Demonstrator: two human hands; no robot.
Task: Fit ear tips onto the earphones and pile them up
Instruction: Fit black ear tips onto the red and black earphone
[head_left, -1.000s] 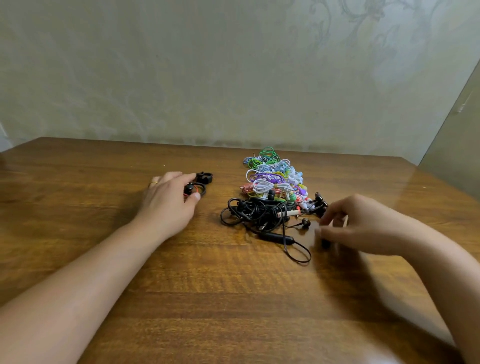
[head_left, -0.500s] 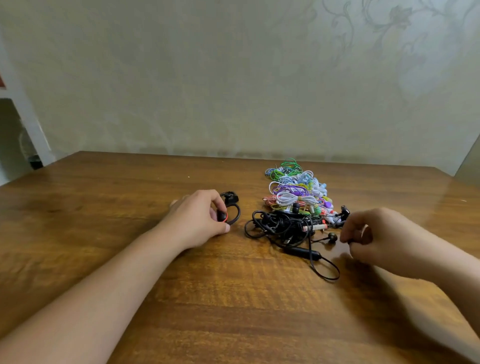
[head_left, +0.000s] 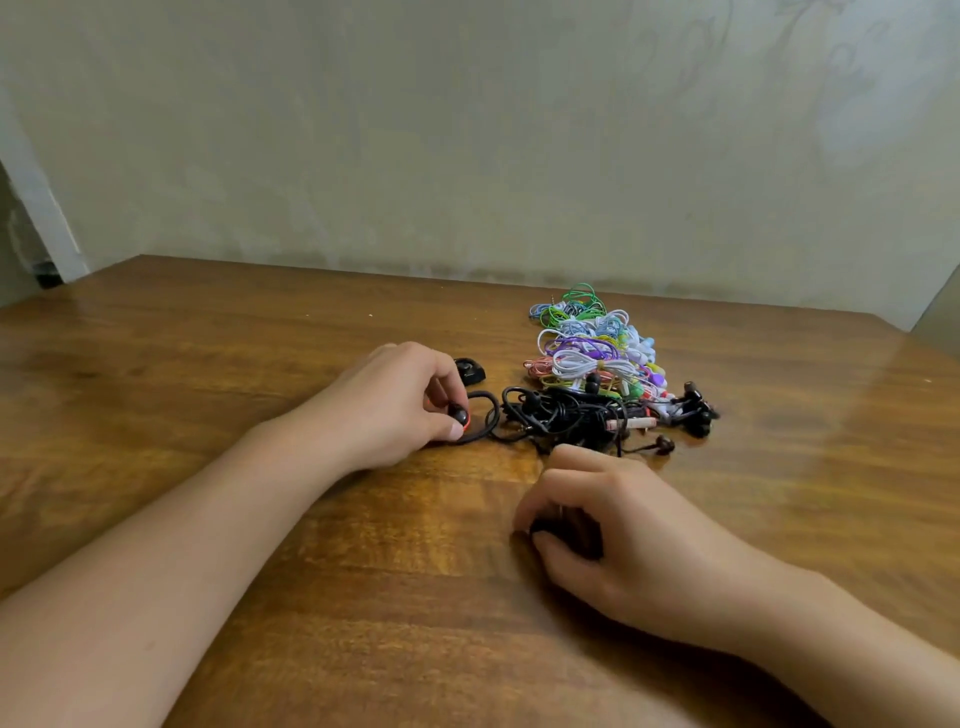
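A black-and-red ear-hook earphone is pinched by the left hand at frame centre; the curled right hand, lower right, hides any contents, ear tip unconfirmed.

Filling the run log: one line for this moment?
left hand pinches black-red earphone | right hand curled, contents unclear | earphone pile on table

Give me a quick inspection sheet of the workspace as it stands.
Surface: glossy brown wooden table.
Job's things: black-and-red ear-hook earphone; heap of coloured coiled earphones; tangle of black earphones.
Clutter: small black part behind the left hand.
Grippers: left hand pinches the ear-hook earphone; right hand curled over something dark, unidentifiable.
Cables: black tangle loose, coloured ones bundled.
Surroundings: pale patterned wall.
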